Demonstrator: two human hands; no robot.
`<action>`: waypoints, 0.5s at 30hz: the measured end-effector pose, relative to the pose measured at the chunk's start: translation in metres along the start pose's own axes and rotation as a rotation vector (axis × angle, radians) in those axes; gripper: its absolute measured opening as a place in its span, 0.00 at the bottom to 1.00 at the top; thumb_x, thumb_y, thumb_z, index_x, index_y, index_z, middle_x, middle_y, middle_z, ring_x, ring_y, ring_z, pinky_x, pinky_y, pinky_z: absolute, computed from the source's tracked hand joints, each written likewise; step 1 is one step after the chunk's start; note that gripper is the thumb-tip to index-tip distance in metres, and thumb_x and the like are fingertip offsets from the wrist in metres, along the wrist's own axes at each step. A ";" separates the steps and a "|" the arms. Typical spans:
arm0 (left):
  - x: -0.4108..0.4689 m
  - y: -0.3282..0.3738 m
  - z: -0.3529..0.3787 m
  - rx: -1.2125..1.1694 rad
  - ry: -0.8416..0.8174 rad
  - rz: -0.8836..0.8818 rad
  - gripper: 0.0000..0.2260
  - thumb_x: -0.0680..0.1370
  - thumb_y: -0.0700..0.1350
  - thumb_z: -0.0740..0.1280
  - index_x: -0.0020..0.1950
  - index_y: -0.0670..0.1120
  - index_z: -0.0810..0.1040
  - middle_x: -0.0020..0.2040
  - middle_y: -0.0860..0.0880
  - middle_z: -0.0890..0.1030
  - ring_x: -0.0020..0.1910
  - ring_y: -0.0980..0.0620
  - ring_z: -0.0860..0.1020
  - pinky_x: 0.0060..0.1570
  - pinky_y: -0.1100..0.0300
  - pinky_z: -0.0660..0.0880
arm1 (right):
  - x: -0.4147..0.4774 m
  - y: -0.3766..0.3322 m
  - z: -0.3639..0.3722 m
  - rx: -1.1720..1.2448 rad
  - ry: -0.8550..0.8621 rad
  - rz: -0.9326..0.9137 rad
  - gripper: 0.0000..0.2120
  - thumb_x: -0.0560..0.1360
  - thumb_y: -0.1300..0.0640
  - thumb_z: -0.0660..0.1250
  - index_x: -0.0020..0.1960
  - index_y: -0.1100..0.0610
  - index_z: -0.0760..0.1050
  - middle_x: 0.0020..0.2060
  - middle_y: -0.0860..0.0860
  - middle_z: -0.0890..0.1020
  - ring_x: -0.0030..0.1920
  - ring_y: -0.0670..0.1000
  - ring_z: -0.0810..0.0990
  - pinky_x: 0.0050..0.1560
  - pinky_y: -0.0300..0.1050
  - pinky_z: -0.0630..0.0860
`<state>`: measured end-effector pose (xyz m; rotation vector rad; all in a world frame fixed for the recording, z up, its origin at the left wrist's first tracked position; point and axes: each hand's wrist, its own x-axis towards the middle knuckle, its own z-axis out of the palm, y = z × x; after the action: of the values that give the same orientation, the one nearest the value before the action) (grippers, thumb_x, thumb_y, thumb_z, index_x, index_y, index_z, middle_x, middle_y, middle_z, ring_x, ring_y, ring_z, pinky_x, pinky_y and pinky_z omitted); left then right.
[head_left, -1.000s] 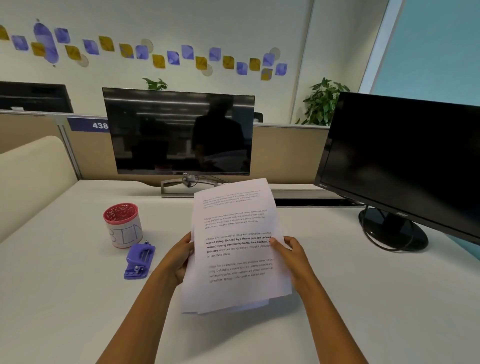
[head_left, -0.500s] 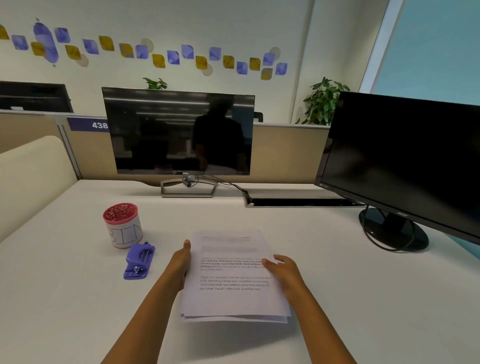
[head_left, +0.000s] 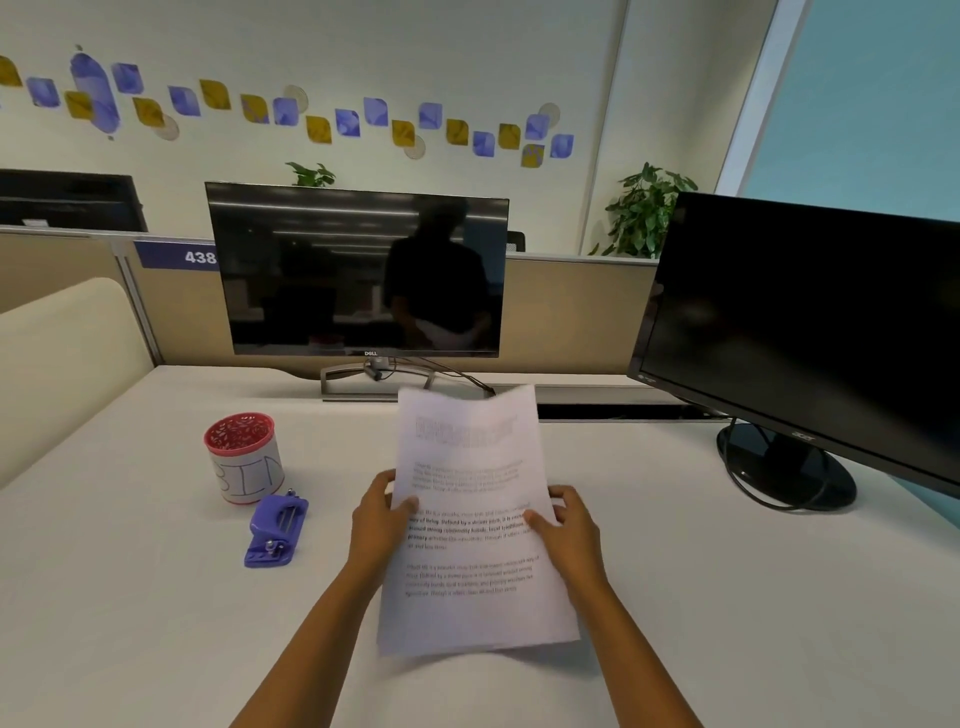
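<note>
Presently, midway through squaring up a thin stack of printed sheets (head_left: 467, 525), by the look of it. Held in the lower centre of the frame, tilted back with the top edge toward the middle monitor (head_left: 358, 270), slightly blurred. Gripped on both long edges: left hand (head_left: 378, 525) curled round the left margin, thumb on the printed face, fingers behind; right hand (head_left: 571, 530) likewise on the right margin, thumb pressing the text. Both closed firmly on the paper. Bottom edge low over the tabletop (head_left: 727, 623), shadow beneath; touching or just clear, impossible to tell. Page edges at the foot seemingly not quite flush, so probably more aligning needed. Left of the sheets and well apart: a purple stapler-like tool (head_left: 277, 530), and just behind it a red-rimmed cup marked BIN (head_left: 243, 460). Next, most likely: drop the bottom edge squarely onto the tabletop, loosen both grips a touch to let the pages settle level, then pinch again before carrying a corner toward the purple tool.
</note>
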<state>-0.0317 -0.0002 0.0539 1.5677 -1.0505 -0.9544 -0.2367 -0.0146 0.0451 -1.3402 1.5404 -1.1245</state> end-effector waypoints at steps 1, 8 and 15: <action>-0.001 0.007 0.000 -0.038 0.018 0.072 0.15 0.78 0.41 0.62 0.65 0.47 0.67 0.55 0.45 0.79 0.40 0.52 0.80 0.33 0.64 0.77 | 0.000 -0.007 -0.001 0.052 0.022 -0.052 0.11 0.75 0.57 0.67 0.55 0.51 0.68 0.53 0.52 0.78 0.50 0.52 0.79 0.43 0.37 0.77; -0.008 0.049 -0.005 -0.292 0.063 0.343 0.13 0.76 0.46 0.65 0.59 0.50 0.69 0.50 0.53 0.80 0.43 0.50 0.82 0.30 0.65 0.79 | -0.003 -0.041 -0.009 0.354 0.017 -0.241 0.13 0.72 0.52 0.70 0.53 0.43 0.71 0.47 0.42 0.81 0.46 0.45 0.82 0.35 0.33 0.79; -0.004 0.031 -0.012 -0.290 -0.015 0.303 0.07 0.69 0.51 0.67 0.46 0.53 0.78 0.38 0.58 0.85 0.36 0.50 0.83 0.33 0.61 0.81 | -0.003 -0.033 -0.016 0.358 -0.090 -0.164 0.07 0.72 0.57 0.70 0.47 0.47 0.77 0.43 0.46 0.84 0.42 0.49 0.83 0.33 0.35 0.79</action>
<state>-0.0271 0.0030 0.0871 1.1285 -1.0708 -0.8655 -0.2414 -0.0111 0.0812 -1.2659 1.1152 -1.3489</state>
